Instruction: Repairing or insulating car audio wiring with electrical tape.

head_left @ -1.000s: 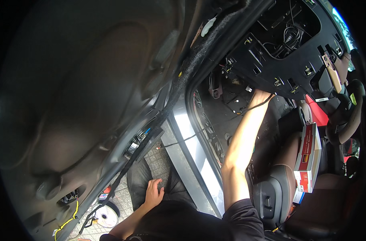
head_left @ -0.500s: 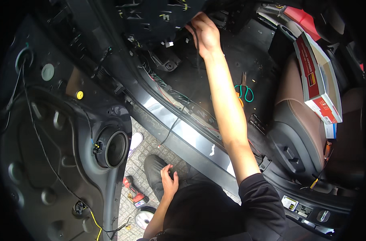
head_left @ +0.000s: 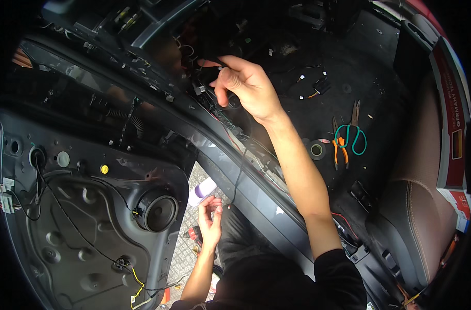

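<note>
My right hand (head_left: 248, 88) reaches into the car's front footwell, beside the bundle of wires at the door opening. Its index finger points left and the other fingers are curled. A thin dark piece shows at the fingers, but against the dark background I cannot make out what it is. My left hand (head_left: 210, 219) hangs above the paving by my knee, loosely bent, fingers apart, holding nothing. A black cable (head_left: 239, 178) runs over the door sill (head_left: 245, 178) between my two hands. Wires (head_left: 222, 120) lie along the inner side of the sill.
The stripped door (head_left: 65, 232) stands at left with a round speaker (head_left: 160, 213). On the footwell floor lie green-handled scissors (head_left: 358, 139), orange-handled pliers (head_left: 341, 154), a tape roll (head_left: 316, 150) and a connector (head_left: 322, 86). A box (head_left: 455, 129) rests on the brown seat (head_left: 400, 206).
The view has shifted, bringing more of the footwell floor and door into sight. My right hand has come away from beneath the dashboard panel, toward the sill wires. My left hand has moved forward.
</note>
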Motion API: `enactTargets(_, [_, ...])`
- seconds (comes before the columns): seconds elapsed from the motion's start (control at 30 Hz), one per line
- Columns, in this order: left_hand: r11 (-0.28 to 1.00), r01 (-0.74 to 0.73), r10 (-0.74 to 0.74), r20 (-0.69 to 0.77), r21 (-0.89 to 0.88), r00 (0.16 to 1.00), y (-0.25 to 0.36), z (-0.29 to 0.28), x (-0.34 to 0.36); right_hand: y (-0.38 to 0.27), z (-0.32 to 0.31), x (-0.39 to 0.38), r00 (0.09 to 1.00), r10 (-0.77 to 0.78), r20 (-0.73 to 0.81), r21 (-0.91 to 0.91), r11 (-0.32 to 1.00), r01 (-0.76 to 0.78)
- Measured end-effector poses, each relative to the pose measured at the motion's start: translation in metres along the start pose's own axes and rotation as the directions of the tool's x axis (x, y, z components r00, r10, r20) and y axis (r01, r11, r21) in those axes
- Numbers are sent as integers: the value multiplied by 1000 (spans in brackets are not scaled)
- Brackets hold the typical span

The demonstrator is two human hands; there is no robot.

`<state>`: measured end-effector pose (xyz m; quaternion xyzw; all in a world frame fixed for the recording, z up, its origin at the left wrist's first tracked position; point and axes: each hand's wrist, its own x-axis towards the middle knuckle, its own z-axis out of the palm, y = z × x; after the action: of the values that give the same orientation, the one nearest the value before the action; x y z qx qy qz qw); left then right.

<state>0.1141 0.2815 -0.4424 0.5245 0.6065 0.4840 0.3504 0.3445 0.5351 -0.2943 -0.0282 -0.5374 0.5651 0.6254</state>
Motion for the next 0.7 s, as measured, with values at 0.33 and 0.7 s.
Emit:
enactTargets(0.33, [998,-31,24,142,50,990,3,37,2,-35,12,28,960,-212,-183,-664,747,39])
enactTargets(0.7, [992,14,-42,215,128,976,-3,40,-27,-44,-44,32,994,-27,-110,-718,693,-61])
